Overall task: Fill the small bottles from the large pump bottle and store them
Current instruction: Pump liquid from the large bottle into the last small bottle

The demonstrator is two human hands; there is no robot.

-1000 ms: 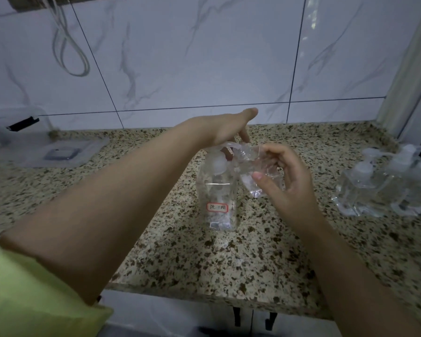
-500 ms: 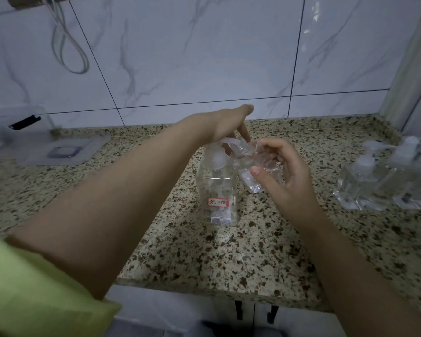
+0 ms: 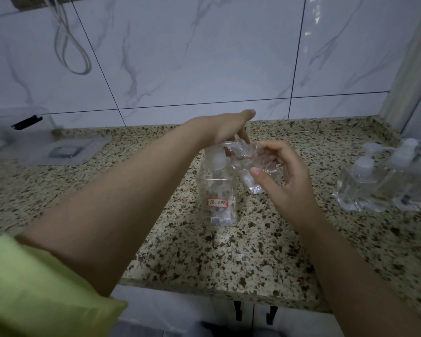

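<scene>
- A speckled granite countertop fills the foreground.
- Behind the countertop rises a wall of white marble-veined tiles with dark grout lines.
- A pale looped cord hangs on the wall, above the countertop's left end.

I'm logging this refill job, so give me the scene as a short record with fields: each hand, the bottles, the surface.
left hand: pressing down on the pump bottle's top
right hand: fingers curled round the small bottle, tilted at the spout
pump bottle: clear, upright, red-edged label
small bottle: clear, cap off
other bottles: clear, grouped at far right
counter: speckled stone
</scene>
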